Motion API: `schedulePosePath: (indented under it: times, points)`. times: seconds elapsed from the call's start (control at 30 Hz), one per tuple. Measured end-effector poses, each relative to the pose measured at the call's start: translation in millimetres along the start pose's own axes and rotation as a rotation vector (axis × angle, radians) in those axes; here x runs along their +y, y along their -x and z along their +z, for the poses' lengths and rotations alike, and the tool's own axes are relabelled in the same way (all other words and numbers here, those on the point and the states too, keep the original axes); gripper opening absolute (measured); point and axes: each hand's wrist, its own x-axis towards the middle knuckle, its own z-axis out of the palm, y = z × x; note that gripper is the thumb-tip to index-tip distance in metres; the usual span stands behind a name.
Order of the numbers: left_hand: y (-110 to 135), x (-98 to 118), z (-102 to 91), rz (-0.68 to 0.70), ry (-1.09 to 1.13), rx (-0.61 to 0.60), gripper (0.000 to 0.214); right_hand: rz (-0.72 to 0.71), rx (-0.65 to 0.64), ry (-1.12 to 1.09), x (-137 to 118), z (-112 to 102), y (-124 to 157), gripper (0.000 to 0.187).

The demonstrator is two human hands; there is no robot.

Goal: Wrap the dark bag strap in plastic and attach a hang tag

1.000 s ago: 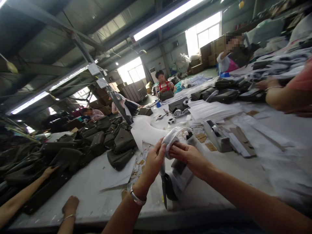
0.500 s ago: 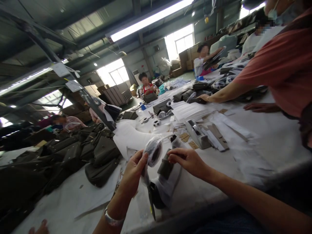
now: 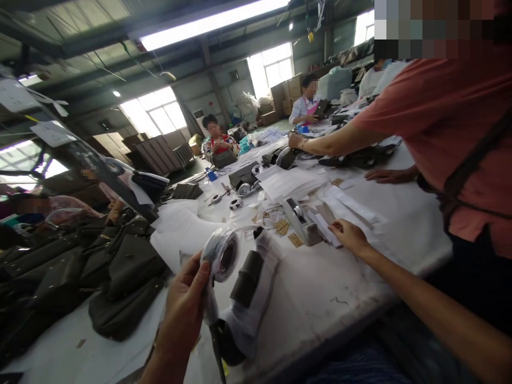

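Observation:
My left hand is closed around a coiled strap wrapped in clear and white film, with a dark tail hanging below. Beside it on the table lies a dark green bag piece, resting against white wrapping. My right hand is at the white strips beside the grey tape dispenser. Its fingers are bent together at the strips' edge; whether a strip is between them is hidden.
Dark bags are heaped at left by a slanted metal post. White foam sheets and tape rolls lie ahead. A co-worker in a red shirt leans over the table at right; others sit further back.
My right hand has left the dark green bag piece and moved right to the strips. My left hand keeps the wrapped strap. The co-worker's arm reaches further across, and the view has turned right.

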Motion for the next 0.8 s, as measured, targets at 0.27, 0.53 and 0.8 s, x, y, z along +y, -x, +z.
schedulePosePath:
  times: [0.27, 0.53, 0.8]
  points:
    - [15.1, -0.1, -5.0, -0.05, -0.073, 0.003, 0.063, 0.107, -0.178, 0.197, 14.4, 14.3, -39.3, 0.026]
    - [10.4, -9.2, -7.7, -0.024, -0.089, 0.002, 0.062, 0.081, -0.268, 0.259, 7.9, 0.5, -46.3, 0.019]
    - [14.9, -8.1, -9.0, 0.049, -0.148, -0.024, 0.057, -0.049, -0.021, 0.414, -5.1, -18.0, -22.0, 0.033]
